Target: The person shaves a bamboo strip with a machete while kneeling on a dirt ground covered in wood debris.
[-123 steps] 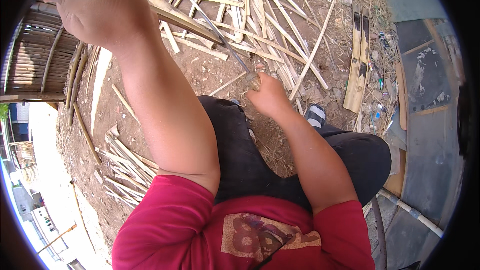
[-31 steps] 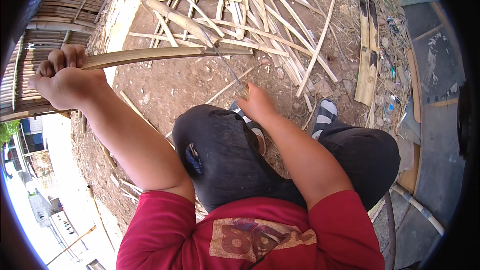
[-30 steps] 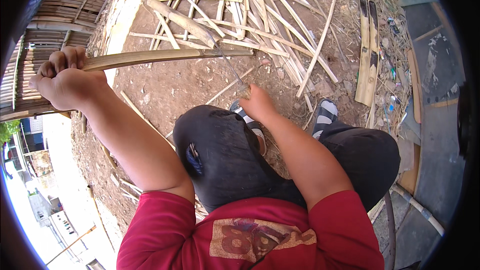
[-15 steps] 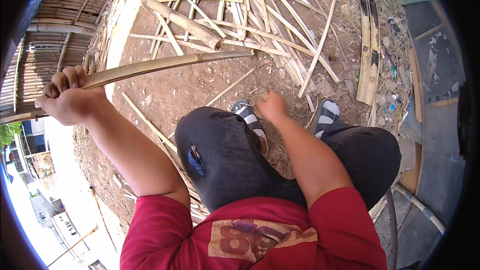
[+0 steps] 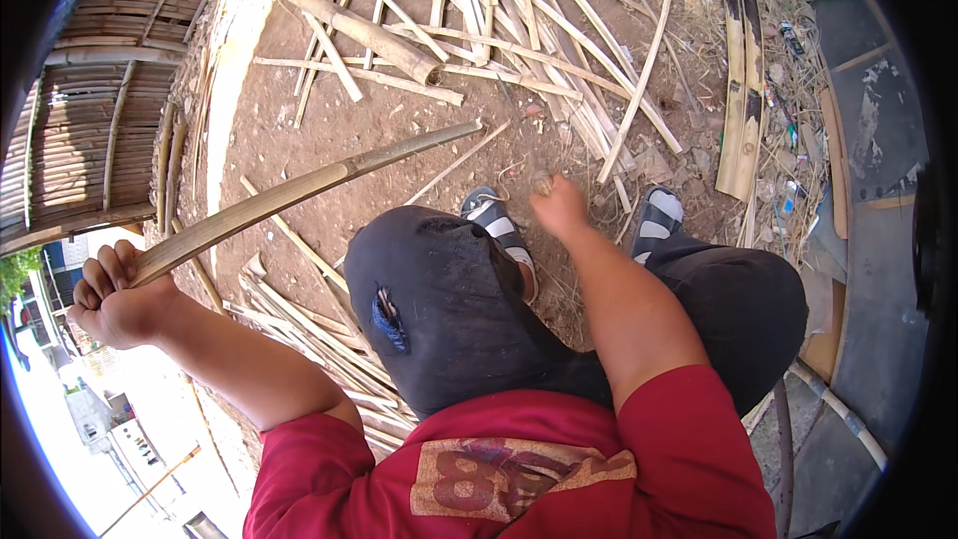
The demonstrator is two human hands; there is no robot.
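In my left hand [image 5: 118,294], closed around its near end, is a split bamboo strip [image 5: 289,193]. The strip slants up and to the right over the dirt, its far end pointing toward the middle. My right hand [image 5: 560,208] is closed, between my two sandalled feet. A short brownish tool handle [image 5: 542,181] sticks out of its grip; the part beyond it is thin and blurred, so I cannot tell its exact kind. The handle and the strip's far end are apart.
Beyond lie a heap of split bamboo strips [image 5: 519,40] and a bamboo pole [image 5: 364,37]. More thin strips [image 5: 299,324] lie beside my left knee. Two wide bamboo halves [image 5: 736,90] rest at the right, near dark panels [image 5: 868,140]. A bamboo wall [image 5: 70,140] stands left.
My left hand has moved down and nearer to me, so the bamboo strip now tilts more steeply. My right hand has shifted slightly right, and the handle shows more plainly.
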